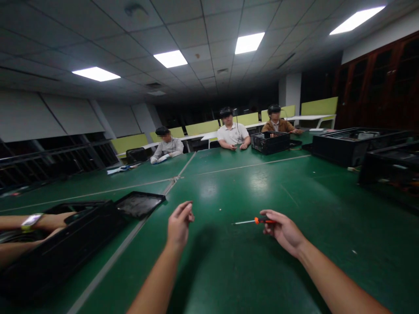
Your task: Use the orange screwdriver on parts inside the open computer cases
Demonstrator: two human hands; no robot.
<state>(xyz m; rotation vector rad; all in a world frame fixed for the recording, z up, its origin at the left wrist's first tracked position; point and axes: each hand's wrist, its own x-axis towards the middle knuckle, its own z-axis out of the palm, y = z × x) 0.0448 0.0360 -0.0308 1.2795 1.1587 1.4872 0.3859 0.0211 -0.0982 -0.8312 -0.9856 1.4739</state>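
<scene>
A screwdriver (261,220) with an orange and black handle is in my right hand (285,230), held by the handle between thumb and fingers. Its thin metal shaft points left above the green table (248,261). To the left of its tip, my left hand (179,224) is raised over the table with the fingers curled together. Whether anything small sits between those fingertips is too small to tell. The two hands are apart.
At the left, another person's arms (49,222) reach into a black computer case (65,244); a black panel (140,204) lies beside it. More open cases (353,146) stand at the right. Three people sit across the table, a black case (270,143) among them.
</scene>
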